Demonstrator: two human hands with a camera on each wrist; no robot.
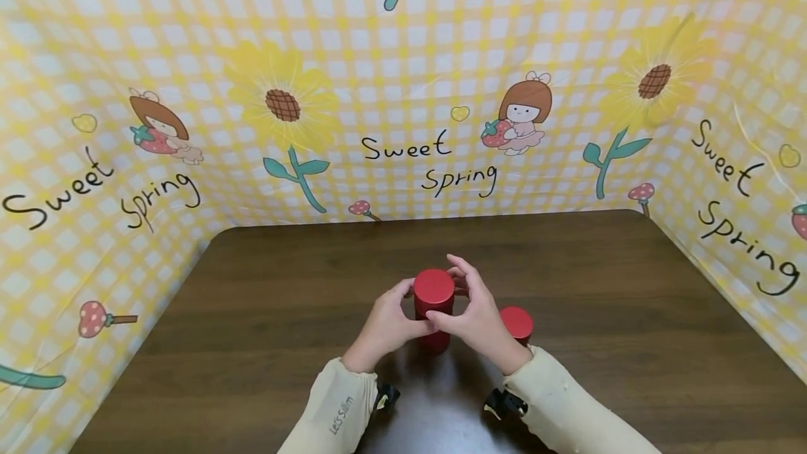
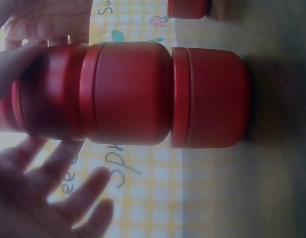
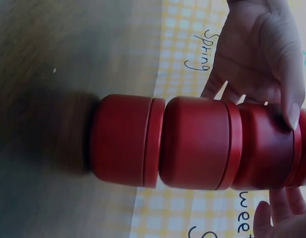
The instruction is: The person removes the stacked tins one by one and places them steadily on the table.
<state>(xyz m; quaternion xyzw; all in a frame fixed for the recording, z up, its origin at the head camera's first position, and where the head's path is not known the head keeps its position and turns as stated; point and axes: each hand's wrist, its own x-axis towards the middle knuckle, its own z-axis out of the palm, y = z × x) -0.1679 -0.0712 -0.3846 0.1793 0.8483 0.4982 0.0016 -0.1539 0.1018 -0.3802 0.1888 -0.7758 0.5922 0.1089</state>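
While both hands' fingers (image 1: 459,273) curl round the top can, left hand (image 1: 386,324) and right hand (image 1: 476,317) steady a red can stack (image 1: 433,307) mid dark wood tabletop (image 1: 630,314); spare red can (image 1: 517,322) just right; yellow gingham "Sweet Spring" backdrop (image 1: 403,76) surrounds.

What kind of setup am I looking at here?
Likely a small staged tabletop booth, not a lived-in room: a dark wooden table enclosed on three sides by a yellow checked "Sweet Spring" cloth backdrop, with only red tins on it.
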